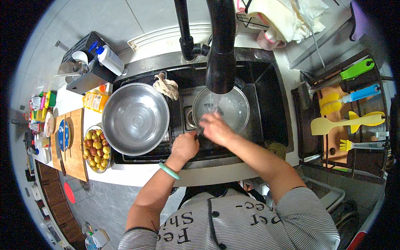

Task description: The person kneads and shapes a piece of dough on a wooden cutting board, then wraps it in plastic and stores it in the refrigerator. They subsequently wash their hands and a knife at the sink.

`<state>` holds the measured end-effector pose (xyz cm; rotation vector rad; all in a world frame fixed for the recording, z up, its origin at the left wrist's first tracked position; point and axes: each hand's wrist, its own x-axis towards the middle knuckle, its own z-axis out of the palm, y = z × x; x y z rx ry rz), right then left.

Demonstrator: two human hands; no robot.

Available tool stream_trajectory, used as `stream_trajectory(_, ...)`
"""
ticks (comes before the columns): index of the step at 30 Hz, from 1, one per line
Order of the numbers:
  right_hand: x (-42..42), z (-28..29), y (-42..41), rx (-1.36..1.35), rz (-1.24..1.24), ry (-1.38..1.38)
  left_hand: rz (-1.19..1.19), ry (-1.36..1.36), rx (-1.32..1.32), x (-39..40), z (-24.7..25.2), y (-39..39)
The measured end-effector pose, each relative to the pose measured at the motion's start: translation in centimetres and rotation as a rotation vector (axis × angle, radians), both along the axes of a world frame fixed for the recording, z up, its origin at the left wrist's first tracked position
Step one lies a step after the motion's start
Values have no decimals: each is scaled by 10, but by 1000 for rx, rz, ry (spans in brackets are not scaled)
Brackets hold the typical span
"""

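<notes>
My left hand (186, 145) is closed around the dark handle of a slim utensil (198, 133); its kind is hard to tell. My right hand (217, 128), slightly blurred, curls over the utensil farther along, just below the stream of running water (213, 100). That water falls from the black faucet (220, 72). Beneath the stream and partly behind my right hand sits a round bowl (239, 107) with water in it, in the black sink (270, 93). To the left of my hands, a wide metal basin (136, 120) rests over the sink's left side and holds nothing.
A crumpled cloth (166, 87) lies by the basin. Left stand a bowl of jujubes (97, 150), a wooden cutting board (77, 134) with a knife (59, 153) and blue plate (63, 137), an orange bottle (95, 101) and a pump bottle (109, 59). Right, a rack holds several spatulas (331, 125).
</notes>
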<state>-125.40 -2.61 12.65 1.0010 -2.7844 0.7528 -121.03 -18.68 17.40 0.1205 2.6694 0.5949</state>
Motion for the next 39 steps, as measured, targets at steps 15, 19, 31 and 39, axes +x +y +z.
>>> stream_trajectory(15,8,-4,8,-14,12,23,11,-40,26,10,9,-14)
stream_trajectory(19,-11,-13,13,30,-264,-82,-6,-12,32,11,23,-22)
stream_trajectory(31,-42,-35,19,-33,-204,-127,-148,120,-19,29,29,-33)
stream_trajectory(39,-71,-15,20,68,-367,-724,-203,198,20,42,28,-39)
